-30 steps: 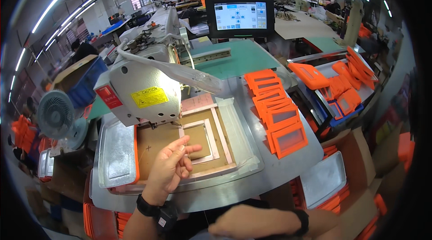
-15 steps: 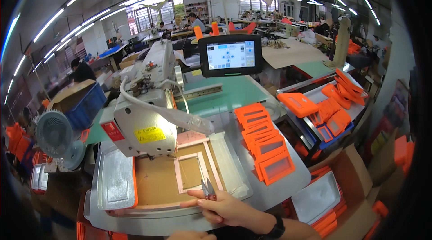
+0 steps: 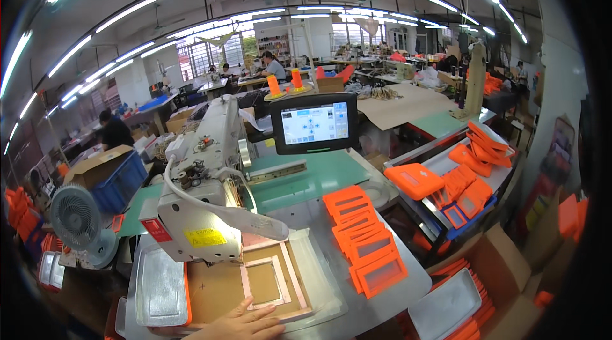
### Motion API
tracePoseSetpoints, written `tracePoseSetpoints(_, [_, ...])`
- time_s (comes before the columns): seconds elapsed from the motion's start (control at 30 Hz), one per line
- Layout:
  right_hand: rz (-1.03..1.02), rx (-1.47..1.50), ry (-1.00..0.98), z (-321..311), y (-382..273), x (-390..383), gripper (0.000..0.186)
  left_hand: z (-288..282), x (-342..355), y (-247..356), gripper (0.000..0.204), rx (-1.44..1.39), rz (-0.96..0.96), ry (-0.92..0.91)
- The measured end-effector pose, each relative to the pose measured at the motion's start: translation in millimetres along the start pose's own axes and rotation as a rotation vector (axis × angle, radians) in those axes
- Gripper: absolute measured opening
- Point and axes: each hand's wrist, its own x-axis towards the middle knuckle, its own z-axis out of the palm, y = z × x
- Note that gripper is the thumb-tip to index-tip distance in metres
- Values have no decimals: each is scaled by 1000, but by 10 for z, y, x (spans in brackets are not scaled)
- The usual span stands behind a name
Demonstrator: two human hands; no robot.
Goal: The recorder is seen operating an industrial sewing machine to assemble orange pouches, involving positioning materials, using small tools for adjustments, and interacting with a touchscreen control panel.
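Observation:
My left hand (image 3: 239, 325) reaches in from the lower edge, its fingers spread over the near edge of the tan template board (image 3: 220, 286). It is open, with nothing in it that I can see; its wrist is cut off by the frame. Pale pink strips form a rectangular frame (image 3: 263, 282) on the board, just beyond my fingers. The sewing machine head (image 3: 201, 228) stands over the board's far side. Left of the board lies a clear plastic-like tray with an orange rim (image 3: 162, 286). My right hand is out of view.
Stacked orange window-frame pieces (image 3: 366, 241) lie on the metal table at right. Beyond them, a cart (image 3: 440, 180) carries more orange pieces. A control screen (image 3: 313, 123) stands behind the machine; a fan (image 3: 76, 212) is at left. An open cardboard box (image 3: 503, 263) sits at lower right.
My right hand, with small thread snips, has left the view. My left hand has come up from the lower edge, with fingers spread at the board. The view has tilted up.

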Motion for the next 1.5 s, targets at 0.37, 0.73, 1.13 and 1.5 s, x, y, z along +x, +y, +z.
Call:
tracePoseSetpoints(0.37, [160, -413, 203, -34, 185, -258, 27, -159, -89, -131, 11, -620, -213, -98])
tracePoseSetpoints(0.73, [311, -505, 497, -557, -397, 698, 33, -17, -48, -302, 11, -511, -523, 189])
tracePoseSetpoints(1.13, [251, -575, 343, -462, -223, 1091, 36, 55, -156, -288, 11, -392, -522, 309])
tracePoseSetpoints(1.5, [313, -687, 434, -646, -41, 1242, 28, 197, -160, -471, 18, -602, -851, 323])
